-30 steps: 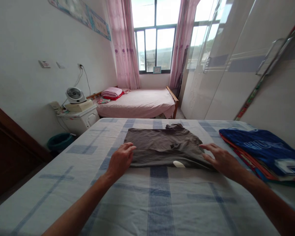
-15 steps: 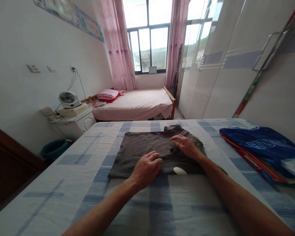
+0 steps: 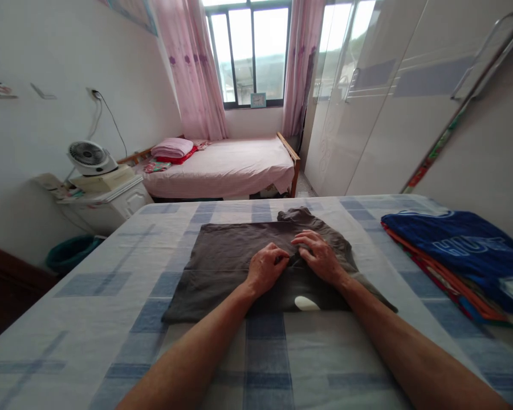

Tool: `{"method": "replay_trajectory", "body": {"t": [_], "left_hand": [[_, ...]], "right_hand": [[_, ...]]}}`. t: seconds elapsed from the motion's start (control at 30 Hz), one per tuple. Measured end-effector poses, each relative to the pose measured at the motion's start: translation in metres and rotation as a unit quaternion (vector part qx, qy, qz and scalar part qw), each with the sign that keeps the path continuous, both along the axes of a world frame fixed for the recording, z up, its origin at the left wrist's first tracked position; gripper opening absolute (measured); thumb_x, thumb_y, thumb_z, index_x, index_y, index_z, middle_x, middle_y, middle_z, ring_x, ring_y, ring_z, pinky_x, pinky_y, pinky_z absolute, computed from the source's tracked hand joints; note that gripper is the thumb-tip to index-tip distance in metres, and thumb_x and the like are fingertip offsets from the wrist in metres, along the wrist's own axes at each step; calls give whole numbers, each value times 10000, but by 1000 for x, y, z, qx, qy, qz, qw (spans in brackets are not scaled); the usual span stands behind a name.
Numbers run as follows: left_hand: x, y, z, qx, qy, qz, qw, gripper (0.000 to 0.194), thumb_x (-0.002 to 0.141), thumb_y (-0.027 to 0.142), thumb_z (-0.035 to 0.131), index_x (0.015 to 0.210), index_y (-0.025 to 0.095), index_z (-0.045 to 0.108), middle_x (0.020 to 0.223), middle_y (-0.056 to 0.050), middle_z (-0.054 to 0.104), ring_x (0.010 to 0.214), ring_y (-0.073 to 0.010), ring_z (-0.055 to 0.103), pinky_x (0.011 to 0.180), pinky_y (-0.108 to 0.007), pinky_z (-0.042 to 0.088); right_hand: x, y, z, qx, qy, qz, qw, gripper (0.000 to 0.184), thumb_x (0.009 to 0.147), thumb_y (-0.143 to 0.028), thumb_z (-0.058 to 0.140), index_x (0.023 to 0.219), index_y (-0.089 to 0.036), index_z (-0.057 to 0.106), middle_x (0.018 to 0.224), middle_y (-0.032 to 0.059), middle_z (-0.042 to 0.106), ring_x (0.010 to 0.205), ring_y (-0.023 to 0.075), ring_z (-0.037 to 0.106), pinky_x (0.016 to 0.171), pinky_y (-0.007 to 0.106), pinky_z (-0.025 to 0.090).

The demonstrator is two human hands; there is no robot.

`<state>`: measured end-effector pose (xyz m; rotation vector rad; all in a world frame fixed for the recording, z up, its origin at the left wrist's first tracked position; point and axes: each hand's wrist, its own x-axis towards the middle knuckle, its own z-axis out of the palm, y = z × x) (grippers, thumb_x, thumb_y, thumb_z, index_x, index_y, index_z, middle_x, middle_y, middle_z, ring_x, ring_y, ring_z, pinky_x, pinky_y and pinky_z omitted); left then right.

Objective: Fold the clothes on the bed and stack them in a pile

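Note:
A dark grey T-shirt (image 3: 222,256) lies partly folded on the bed, with a white patch near its front edge. Its bunched end lies at the back right. My left hand (image 3: 267,265) is closed over the middle of the shirt, thumb and fingertips pinching a small dark fold of cloth. Just to its right, my right hand (image 3: 320,259) rests on the shirt with fingers bent but apart, its thumb beside that same fold. What lies under the right palm is hidden.
A checked blue-and-white sheet (image 3: 111,307) covers the bed. Folded clothes with a blue jersey (image 3: 457,236) on top are stacked at right. Beyond are a pink bed (image 3: 239,168), a fan (image 3: 92,158) on a cabinet, a bin (image 3: 70,253) and a wardrobe (image 3: 367,114).
My left hand has moved right and slightly back towards my right hand, closing from spread fingers to a pinch on the cloth. The view has tilted down a little.

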<state>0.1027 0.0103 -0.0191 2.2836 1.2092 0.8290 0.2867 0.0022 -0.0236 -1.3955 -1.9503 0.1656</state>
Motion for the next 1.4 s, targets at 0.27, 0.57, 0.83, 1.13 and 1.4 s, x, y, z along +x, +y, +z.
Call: {"method": "replay_trajectory", "body": {"t": [0.27,0.57,0.83,1.13,1.4], "left_hand": [[3,2,3,-6,-3,28,1000,134,815,195,521,771,205,647,782,13,571,704,-110,551,680,-220,418],[1,-7,8,21,-27,-32,999,116,842,230,508,843,205,621,797,7,583,664,-101,540,670,-222,436],[-1,-10,9,6,-30,-97,995,211,778,253,616,986,217,615,845,11,643,728,-120,574,704,-230,449],[-1,-8,7,-50,-68,-83,993,276,747,154,607,1009,229,566,930,31,691,781,-122,620,749,-237,471],[-2,-8,5,-54,-55,-107,991,522,744,117,575,1232,260,454,1012,22,688,879,-146,620,816,-272,474]], "right_hand": [[-6,-6,7,-41,-23,74,996,156,777,-170,512,829,-230,645,1138,32,618,1241,243,397,1011,455,295],[-9,-7,10,23,30,-19,999,71,801,-266,552,755,-213,565,865,40,645,938,202,562,856,354,395],[-12,-15,19,-26,83,-38,995,131,842,-325,510,847,-215,582,692,-19,605,663,133,554,672,257,400],[-9,-14,19,-51,86,58,993,281,687,-95,473,914,-208,595,775,-2,608,774,147,571,747,273,440],[-7,-13,21,-67,140,63,986,352,642,-91,437,937,-212,587,891,24,627,899,173,577,839,319,447]]}}
